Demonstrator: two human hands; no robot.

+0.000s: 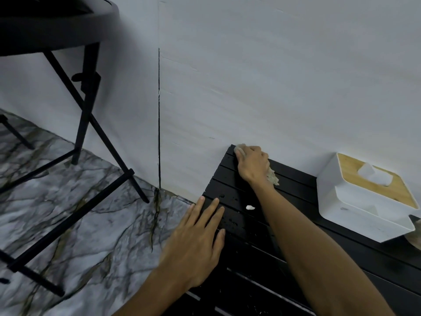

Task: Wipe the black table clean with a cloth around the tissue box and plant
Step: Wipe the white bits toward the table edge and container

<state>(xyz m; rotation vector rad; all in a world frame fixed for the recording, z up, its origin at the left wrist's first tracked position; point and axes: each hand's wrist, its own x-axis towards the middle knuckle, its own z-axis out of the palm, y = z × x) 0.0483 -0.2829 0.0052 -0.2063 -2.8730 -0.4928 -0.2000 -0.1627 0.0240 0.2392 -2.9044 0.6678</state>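
Left hand [196, 245] lies flat, fingers spread, on the black table's [250, 254] left edge. Right hand [251, 164] presses a cloth [272, 176] into the far-left corner against the wall [250, 76]. Bare slats separate it from the tissue box [362, 197] at right.

Black slatted table [296, 236], white tissue box [355, 201] — grey-veined marble floor [68, 213].

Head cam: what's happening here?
A person is wiping a black slatted table. The right hand presses a pale crumpled cloth onto the far corner by the white wall. The left hand lies flat on the table's left edge. Droplets and a small white scrap remain between the hands. A white tissue box with wooden lid stands to the right.
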